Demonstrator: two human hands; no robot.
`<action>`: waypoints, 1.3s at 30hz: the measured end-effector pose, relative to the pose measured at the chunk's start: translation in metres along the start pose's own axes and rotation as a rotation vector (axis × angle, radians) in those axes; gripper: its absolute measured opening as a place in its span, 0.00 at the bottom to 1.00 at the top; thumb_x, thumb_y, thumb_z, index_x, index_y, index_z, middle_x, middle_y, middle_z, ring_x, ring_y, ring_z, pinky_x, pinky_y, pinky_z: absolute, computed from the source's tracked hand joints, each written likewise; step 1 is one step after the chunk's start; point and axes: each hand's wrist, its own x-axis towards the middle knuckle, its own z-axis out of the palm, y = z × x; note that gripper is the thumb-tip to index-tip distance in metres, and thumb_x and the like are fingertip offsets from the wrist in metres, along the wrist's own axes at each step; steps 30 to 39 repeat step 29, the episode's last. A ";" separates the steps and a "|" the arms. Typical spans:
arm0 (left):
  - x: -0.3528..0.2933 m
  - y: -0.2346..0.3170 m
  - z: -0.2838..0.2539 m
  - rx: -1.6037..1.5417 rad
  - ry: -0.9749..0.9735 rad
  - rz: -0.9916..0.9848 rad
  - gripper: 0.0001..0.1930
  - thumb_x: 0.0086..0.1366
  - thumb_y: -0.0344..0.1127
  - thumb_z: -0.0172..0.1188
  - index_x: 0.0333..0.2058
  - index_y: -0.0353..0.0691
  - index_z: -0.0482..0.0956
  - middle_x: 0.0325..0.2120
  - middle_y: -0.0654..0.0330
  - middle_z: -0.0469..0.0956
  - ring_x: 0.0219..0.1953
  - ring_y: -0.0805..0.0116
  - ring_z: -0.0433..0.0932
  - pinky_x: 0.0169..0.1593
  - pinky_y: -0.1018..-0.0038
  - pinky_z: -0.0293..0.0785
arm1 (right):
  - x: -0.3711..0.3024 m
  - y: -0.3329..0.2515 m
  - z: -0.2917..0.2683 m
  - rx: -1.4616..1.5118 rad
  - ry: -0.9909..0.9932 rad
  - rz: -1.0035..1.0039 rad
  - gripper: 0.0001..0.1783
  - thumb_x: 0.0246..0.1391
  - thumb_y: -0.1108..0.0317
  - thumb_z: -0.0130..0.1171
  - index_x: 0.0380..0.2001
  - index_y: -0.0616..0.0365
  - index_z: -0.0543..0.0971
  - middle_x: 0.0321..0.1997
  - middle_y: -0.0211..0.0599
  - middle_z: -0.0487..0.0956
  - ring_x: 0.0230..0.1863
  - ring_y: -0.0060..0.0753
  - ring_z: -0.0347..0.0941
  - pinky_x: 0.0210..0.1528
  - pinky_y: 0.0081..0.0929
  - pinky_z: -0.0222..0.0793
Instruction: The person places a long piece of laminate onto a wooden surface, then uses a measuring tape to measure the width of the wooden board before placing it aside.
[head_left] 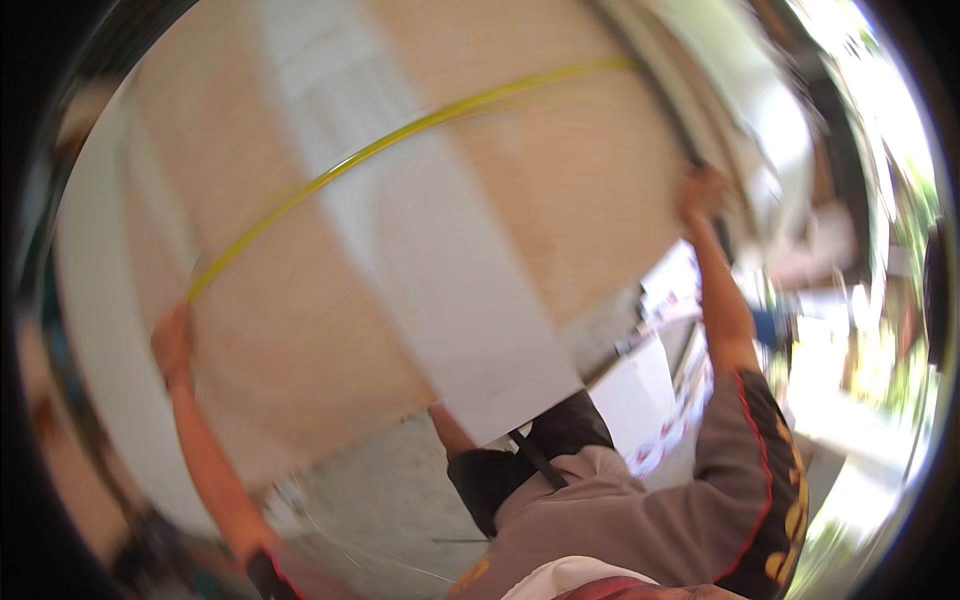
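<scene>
A yellow tape measure blade [400, 132] arcs across a large pale wooden panel [300, 350] with a white strip [450, 270] running over it. At the panel's left side, my left hand [172, 345] is closed on the near end of the tape. The far end meets a dark edge [650, 75] at the panel's upper right. My right hand [703, 195] is curled at that dark edge, lower down. It is blurred, and what it grips cannot be made out.
Below the panel lies a grey floor [380, 500] with thin cords. A white board [635, 395] stands between my body and right arm. Pale, blurred shapes [810, 245] are beyond my right hand. Bright daylight and greenery fill the right rim.
</scene>
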 end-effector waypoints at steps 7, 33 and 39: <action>0.014 -0.002 -0.011 0.126 -0.058 -0.075 0.25 0.78 0.52 0.47 0.47 0.34 0.82 0.39 0.41 0.83 0.42 0.38 0.80 0.45 0.53 0.74 | -0.024 0.100 -0.070 0.551 0.188 0.113 0.18 0.68 0.56 0.58 0.54 0.54 0.80 0.51 0.45 0.79 0.53 0.46 0.73 0.61 0.40 0.64; 0.014 -0.001 -0.009 0.209 -0.079 -0.135 0.22 0.78 0.47 0.48 0.43 0.32 0.80 0.37 0.41 0.81 0.40 0.39 0.78 0.43 0.53 0.73 | -0.046 0.277 0.065 1.720 0.266 1.260 0.65 0.55 0.13 0.30 0.71 0.66 0.54 0.72 0.59 0.65 0.72 0.65 0.63 0.71 0.57 0.64; 0.014 -0.001 -0.009 0.209 -0.079 -0.135 0.22 0.78 0.47 0.48 0.43 0.32 0.80 0.37 0.41 0.81 0.40 0.39 0.78 0.43 0.53 0.73 | -0.046 0.277 0.065 1.720 0.266 1.260 0.65 0.55 0.13 0.30 0.71 0.66 0.54 0.72 0.59 0.65 0.72 0.65 0.63 0.71 0.57 0.64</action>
